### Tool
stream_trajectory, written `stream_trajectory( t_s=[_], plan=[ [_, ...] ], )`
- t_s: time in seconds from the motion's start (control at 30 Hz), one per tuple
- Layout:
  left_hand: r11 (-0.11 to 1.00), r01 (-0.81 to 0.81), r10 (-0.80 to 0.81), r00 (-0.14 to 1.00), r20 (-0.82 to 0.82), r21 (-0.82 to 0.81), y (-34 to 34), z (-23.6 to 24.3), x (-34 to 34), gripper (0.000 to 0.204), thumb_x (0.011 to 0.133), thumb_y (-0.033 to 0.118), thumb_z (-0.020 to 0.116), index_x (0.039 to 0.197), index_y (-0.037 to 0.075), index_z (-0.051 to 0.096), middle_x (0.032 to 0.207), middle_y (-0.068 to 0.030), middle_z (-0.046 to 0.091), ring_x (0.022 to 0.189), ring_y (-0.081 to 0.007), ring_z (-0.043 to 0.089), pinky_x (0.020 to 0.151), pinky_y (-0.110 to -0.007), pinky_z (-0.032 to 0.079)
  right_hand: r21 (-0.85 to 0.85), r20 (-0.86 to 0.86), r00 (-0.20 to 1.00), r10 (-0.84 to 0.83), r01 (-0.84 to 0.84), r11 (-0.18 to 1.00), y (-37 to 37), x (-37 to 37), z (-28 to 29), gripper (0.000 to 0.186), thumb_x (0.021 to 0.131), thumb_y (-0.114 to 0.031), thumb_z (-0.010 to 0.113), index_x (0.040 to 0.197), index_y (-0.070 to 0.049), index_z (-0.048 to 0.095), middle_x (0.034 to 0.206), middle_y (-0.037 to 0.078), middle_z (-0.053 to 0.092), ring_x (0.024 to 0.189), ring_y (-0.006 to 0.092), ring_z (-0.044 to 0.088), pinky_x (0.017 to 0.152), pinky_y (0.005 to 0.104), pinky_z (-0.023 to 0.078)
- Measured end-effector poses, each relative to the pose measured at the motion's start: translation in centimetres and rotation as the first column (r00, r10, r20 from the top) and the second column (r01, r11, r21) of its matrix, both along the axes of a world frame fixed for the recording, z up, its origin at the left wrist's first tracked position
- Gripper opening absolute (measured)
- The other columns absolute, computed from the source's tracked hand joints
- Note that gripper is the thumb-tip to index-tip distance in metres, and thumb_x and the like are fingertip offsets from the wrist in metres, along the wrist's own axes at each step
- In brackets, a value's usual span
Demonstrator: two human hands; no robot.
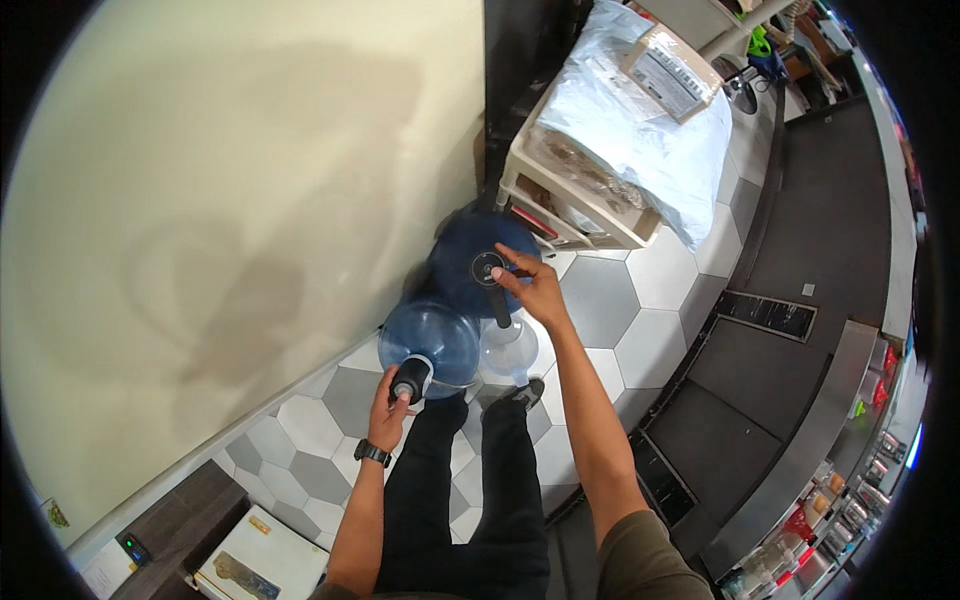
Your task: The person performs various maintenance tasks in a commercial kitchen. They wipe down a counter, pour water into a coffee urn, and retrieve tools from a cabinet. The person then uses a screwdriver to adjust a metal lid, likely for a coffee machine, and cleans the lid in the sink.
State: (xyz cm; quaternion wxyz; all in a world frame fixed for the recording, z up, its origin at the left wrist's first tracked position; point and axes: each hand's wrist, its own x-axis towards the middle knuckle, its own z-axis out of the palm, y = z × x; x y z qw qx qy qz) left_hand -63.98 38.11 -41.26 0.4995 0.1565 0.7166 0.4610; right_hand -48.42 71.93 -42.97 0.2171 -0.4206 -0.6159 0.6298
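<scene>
A dark blue water jug (462, 240) stands by the corner of the wall. On its top sits a round black water pump (487, 268) with a black spout pointing toward me. My right hand (532, 288) has its thumb and fingers closed at the pump's top edge. Beside it is a lighter blue water jug (425, 335). My left hand (388, 408) grips a black cylinder with a pale rim (412, 380) over that jug; whether the two touch, I cannot tell. Below the spout is a clear rounded plastic vessel (508, 348), near my shoe.
A cream wall (250, 200) rises on the left. Beyond the jugs stands a beige plastic rack (590, 205) bearing a white plastic bag (610, 105) and a small carton (672, 75). A dark counter (800, 370) runs along the right. A white box (250, 560) is at lower left.
</scene>
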Motion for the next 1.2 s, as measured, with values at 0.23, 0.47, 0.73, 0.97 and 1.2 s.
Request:
stream_trajectory(
  t_s=[0.23, 0.47, 0.73, 0.97, 1.2],
  plan=[
    [0.975, -0.183, 0.159, 0.972, 0.174, 0.130, 0.1, -1.3, 0.8, 0.054, 0.098, 0.021, 0.057, 0.148, 0.011, 0.038, 0.148, -0.0144, 0.039, 0.093, -0.0241, 0.068, 0.075, -0.035, 0.060, -0.181, 0.128, 0.992, -0.015, 0.038, 0.983, 0.9, -0.2, 1.2, 0.046, 0.078, -0.021, 0.083, 0.121, -0.009, 0.070, 0.095, 0.004, 0.069, 0.066, 0.0065, 0.056, 0.058, 0.0218, 0.046],
    [0.965, -0.218, 0.189, 0.963, 0.190, 0.146, 0.4, -1.7, 1.2, 0.061, 0.096, 0.031, 0.063, 0.148, 0.012, 0.037, 0.143, -0.0160, 0.043, 0.089, -0.0248, 0.068, 0.078, -0.038, 0.060, -0.239, 0.160, 0.983, -0.091, 0.128, 0.962, 1.3, -1.3, 1.1, 0.045, 0.074, -0.023, 0.083, 0.115, -0.009, 0.073, 0.087, 0.004, 0.071, 0.061, 0.0071, 0.057, 0.050, 0.0219, 0.048],
    [0.966, -0.209, 0.155, 0.940, 0.305, 0.153, -0.7, -2.3, 0.4, 0.065, 0.094, 0.025, 0.066, 0.148, 0.009, 0.035, 0.157, -0.0078, 0.030, 0.098, -0.0263, 0.068, 0.079, -0.035, 0.061, -0.306, 0.162, 0.984, -0.077, 0.125, 0.944, 0.9, -0.6, 1.3, 0.046, 0.080, -0.020, 0.082, 0.121, -0.004, 0.069, 0.102, 0.008, 0.071, 0.083, 0.0138, 0.066, 0.064, 0.0310, 0.057],
    [0.971, -0.181, 0.136, 0.956, 0.262, 0.155, -0.6, -2.0, 0.3, 0.067, 0.093, 0.030, 0.067, 0.149, 0.010, 0.035, 0.151, -0.0110, 0.036, 0.094, -0.0259, 0.069, 0.078, -0.036, 0.061, -0.321, 0.125, 0.987, -0.097, 0.132, 0.938, 0.7, -0.7, 0.8, 0.044, 0.078, -0.021, 0.083, 0.119, -0.007, 0.071, 0.103, 0.007, 0.070, 0.085, 0.0130, 0.065, 0.069, 0.0307, 0.055],
    [0.991, -0.081, 0.059, 0.979, 0.194, 0.108, -0.7, -2.0, -1.0, 0.070, 0.094, 0.025, 0.066, 0.152, 0.010, 0.030, 0.152, -0.0110, 0.036, 0.102, -0.0239, 0.065, 0.076, -0.033, 0.061, -0.187, 0.059, 0.993, -0.107, 0.116, 0.976, 0.2, 0.0, -0.4, 0.058, 0.078, -0.029, 0.084, 0.129, -0.009, 0.064, 0.101, 0.006, 0.072, 0.081, 0.0100, 0.064, 0.073, 0.0259, 0.053]
  ],
)
